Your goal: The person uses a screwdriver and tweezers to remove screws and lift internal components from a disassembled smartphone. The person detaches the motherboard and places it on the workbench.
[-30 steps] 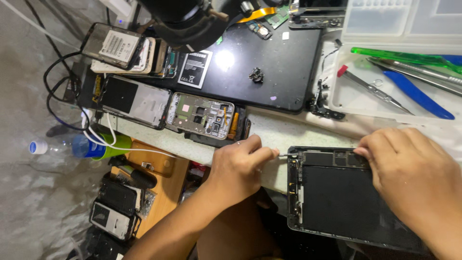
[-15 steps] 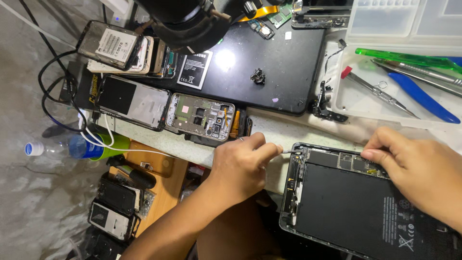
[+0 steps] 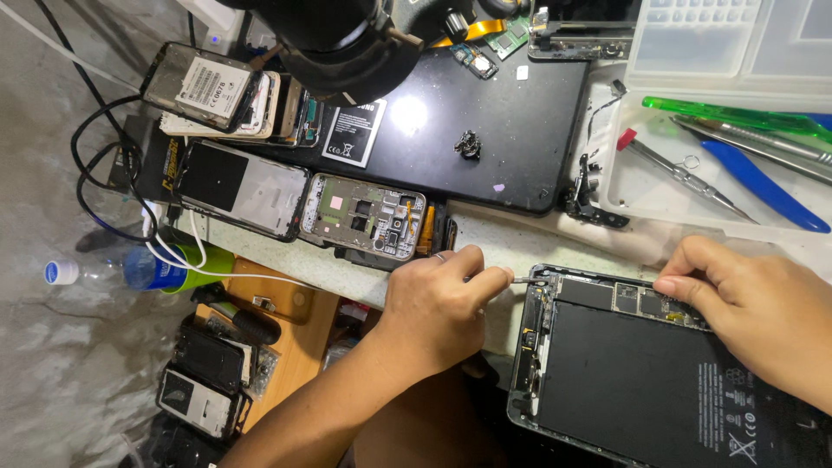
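A: Tablet [image 3: 659, 381] sat opened, back off, at the lower right of the frame, hanging partly past the bench edge [image 3: 520, 238], its big black battery filling most of it. Long axis ran down and to the right, away from the top-left corner.

B: And the hands, going left to right?

A: Left hand [image 3: 438, 299] came first, just left of the tablet's top-left corner. It was curled closed, pinching a thin metal tool [image 3: 520, 279] between thumb and forefinger. The tool lay nearly level, tip pointing right, touching or just short of the corner of the frame; couldn't tell which.

B: Right hand?

A: Right hand [image 3: 754, 312] lay over the tablet's upper right part, fingers bent, fingertips [image 3: 672, 282] pressed on the top edge near the small circuit board [image 3: 641, 299]. It gripped nothing visible, just braced the thing.

B: So which was nearer the working corner?

A: Left, clearly. The corner lay directly right of its tool tip. Right hand sat well along the top edge, further right.

B: Surroundings?

A: Opened phones [image 3: 364, 217] just up-left of the left hand, a clear tray [image 3: 624, 186] with blue-handled pliers [image 3: 763, 186] above the right hand.
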